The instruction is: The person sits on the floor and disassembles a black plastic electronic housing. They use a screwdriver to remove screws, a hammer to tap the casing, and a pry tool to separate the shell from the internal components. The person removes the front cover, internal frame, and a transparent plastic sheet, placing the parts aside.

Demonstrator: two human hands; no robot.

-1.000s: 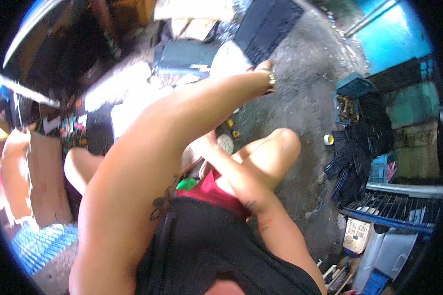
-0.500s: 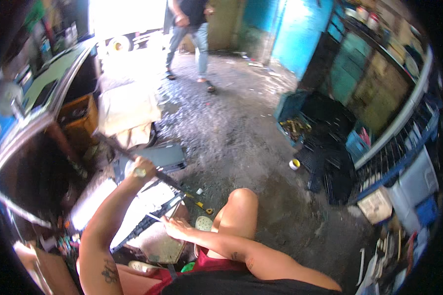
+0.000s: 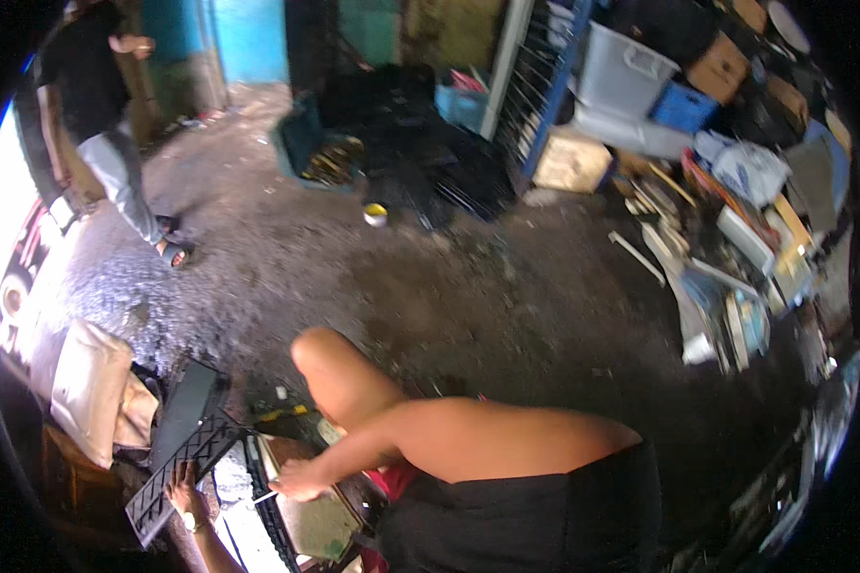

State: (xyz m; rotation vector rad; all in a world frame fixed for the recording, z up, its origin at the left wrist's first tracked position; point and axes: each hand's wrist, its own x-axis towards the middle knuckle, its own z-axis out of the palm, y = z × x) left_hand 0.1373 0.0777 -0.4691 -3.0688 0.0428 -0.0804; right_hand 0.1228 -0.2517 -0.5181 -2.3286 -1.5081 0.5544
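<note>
My left hand (image 3: 183, 492), with a watch on its wrist, grips a long black plastic strip (image 3: 222, 435) with a crisscross ribbed face, tilted at lower left. My right hand (image 3: 299, 480) is closed around a thin pale rod-like tool (image 3: 265, 498); its far end is hard to make out. The rod points left over a flat device with a bright white panel (image 3: 242, 530) and a dark edge. Beneath my right hand is a worn tan board (image 3: 325, 528). A dark grey flat casing (image 3: 183, 406) lies just beyond the strip.
A person (image 3: 96, 115) in dark top stands at far left. Pale cushion-like sacks (image 3: 91, 392) lie left. Ahead are a black sheet heap (image 3: 401, 134), a teal bin (image 3: 296, 143) and a small can (image 3: 376, 215). Scrap parts (image 3: 726, 239) and grey tubs (image 3: 626, 76) crowd the right.
My view has swung right, bringing the scrap pile in. The black strip has turned to show its ribbed face, still in my left hand. The other person has changed stance.
</note>
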